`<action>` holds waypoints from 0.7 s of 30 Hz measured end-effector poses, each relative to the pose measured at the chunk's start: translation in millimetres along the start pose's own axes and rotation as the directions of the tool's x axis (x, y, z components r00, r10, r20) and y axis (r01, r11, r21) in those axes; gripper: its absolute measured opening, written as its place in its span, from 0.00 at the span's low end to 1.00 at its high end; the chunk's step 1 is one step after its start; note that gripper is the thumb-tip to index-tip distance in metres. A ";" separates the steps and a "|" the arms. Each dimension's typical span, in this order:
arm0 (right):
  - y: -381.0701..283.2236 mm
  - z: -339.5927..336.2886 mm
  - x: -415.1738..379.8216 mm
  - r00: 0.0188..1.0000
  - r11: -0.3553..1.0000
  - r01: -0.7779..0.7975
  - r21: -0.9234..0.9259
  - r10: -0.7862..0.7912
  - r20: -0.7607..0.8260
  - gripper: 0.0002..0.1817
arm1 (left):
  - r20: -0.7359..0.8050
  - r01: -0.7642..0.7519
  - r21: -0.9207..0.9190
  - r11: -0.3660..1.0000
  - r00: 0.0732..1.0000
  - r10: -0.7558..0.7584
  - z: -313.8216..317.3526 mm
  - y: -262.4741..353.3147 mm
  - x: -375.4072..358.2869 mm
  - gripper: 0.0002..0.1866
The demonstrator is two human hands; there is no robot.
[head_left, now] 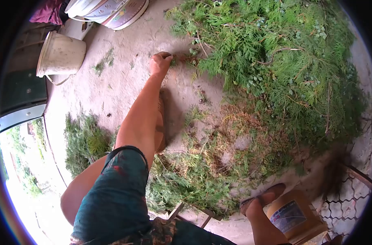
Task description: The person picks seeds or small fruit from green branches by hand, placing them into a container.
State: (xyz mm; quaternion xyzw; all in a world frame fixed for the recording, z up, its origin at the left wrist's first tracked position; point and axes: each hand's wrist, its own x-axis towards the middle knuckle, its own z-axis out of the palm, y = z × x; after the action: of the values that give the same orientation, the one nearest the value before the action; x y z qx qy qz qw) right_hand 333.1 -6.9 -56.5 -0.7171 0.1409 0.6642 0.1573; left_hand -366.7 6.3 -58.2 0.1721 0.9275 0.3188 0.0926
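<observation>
My left hand (160, 63) reaches out over the concrete floor at the end of my bare forearm. Its fingers are closed in a pinch, and what they hold, if anything, is too small to make out. A bit of green and a reddish-brown dry sprig (184, 58) lie right beside the fingertips. Just to the right rises a big heap of green conifer branches (251, 49), some with small pale cones. Loose brown and yellow-green clippings (218, 151) spread below that heap. My right hand is out of view.
A dirty white bucket (63, 55) and a larger printed bucket (116, 12) stand at upper left. A smaller green pile (86, 141) lies left of my leg. My shod foot (263, 196) is beside a yellow bucket (292, 216) at lower right.
</observation>
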 end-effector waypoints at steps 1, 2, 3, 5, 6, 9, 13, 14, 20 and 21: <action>0.4 1.5 -1.0 1.000 1.000 0.013 -0.001 -0.013 -0.013 0.21 | 0.030 0.022 -0.061 0.998 0.999 -0.020 -1.8 0.4 -0.2 0.12; 0.6 3.4 -1.8 1.000 1.000 0.022 0.001 -0.022 -0.021 0.21 | 0.062 0.043 -0.121 0.992 0.997 -0.036 -2.6 -0.5 0.2 0.12; 1.3 5.8 -2.7 0.999 0.999 0.032 0.003 -0.032 -0.025 0.21 | 0.061 0.043 -0.124 0.991 0.997 -0.036 -3.7 -0.9 0.8 0.12; 2.2 11.5 -5.4 0.998 0.999 0.047 -0.004 -0.048 -0.030 0.22 | 0.088 -0.103 0.053 0.993 0.991 0.098 -5.2 -3.9 3.9 0.11; 2.5 13.7 -7.5 0.998 0.998 0.058 -0.004 -0.058 -0.034 0.22 | 0.088 -0.104 0.049 0.993 0.991 0.099 -4.5 -8.5 4.1 0.11; 4.2 29.3 -16.6 0.999 0.998 0.054 -0.024 -0.054 -0.004 0.23 | -0.003 -0.410 0.177 0.895 0.909 0.417 -2.2 -18.8 0.0 0.11; 8.7 81.7 -77.1 0.985 0.989 0.010 -0.149 0.016 0.171 0.21 | 0.049 -0.094 -0.250 0.964 0.993 0.109 -5.6 4.1 -19.5 0.10; 9.4 108.1 -108.3 0.959 0.975 0.019 -0.221 0.045 0.280 0.20 | 0.180 0.209 -0.578 0.789 0.976 -0.127 -9.4 24.0 -27.1 0.09; -41.4 199.7 -395.2 0.482 0.703 0.683 -0.198 -0.230 0.846 0.18 | 0.573 0.611 -0.791 0.028 0.724 0.385 -31.0 178.7 -103.8 0.05; -41.7 199.8 -419.3 0.454 0.643 0.748 -0.166 -0.313 0.834 0.18 | 0.585 0.686 -0.728 0.008 0.614 0.530 -31.5 203.5 -123.7 0.06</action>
State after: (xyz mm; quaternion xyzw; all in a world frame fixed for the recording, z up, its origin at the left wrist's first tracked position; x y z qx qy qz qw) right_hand 136.1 110.7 349.6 -0.3982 -0.3623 0.8159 0.2107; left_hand -208.3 92.0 100.8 0.1056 0.2697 0.7481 0.5971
